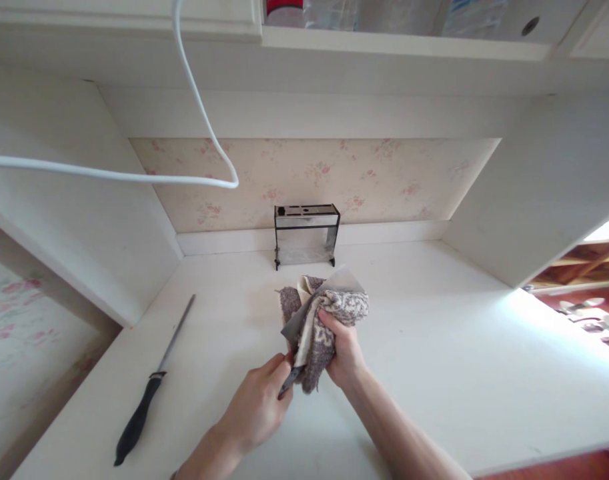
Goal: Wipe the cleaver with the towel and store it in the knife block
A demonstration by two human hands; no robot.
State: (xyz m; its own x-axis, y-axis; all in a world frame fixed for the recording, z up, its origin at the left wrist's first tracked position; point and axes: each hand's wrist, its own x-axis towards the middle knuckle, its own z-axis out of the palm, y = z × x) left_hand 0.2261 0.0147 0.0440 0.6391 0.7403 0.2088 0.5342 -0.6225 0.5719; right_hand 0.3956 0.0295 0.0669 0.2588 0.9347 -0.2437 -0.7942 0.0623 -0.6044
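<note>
My left hand (pixel 259 400) is closed around the dark handle of a knife (pixel 295 327). Its broad grey blade points up and away to the right, partly covered by a folded cloth (pixel 318 347) with a brown and cream pattern. Wrapped round that cloth, my right hand (pixel 345 350) presses it against the blade, thumb on top. The blade's pale tip shows above the cloth. Both hands are held over the white countertop, near its middle. Some of the knife is hidden behind the cloth and my fingers.
A sharpening steel (pixel 157 380) with a black handle lies at the left. A clear-fronted, black-framed holder (pixel 307 235) stands against the back wall. Overhead, a white cable (pixel 199 107) hangs in front of the cabinet (pixel 119 17). Side panels flank the white countertop (pixel 434 347).
</note>
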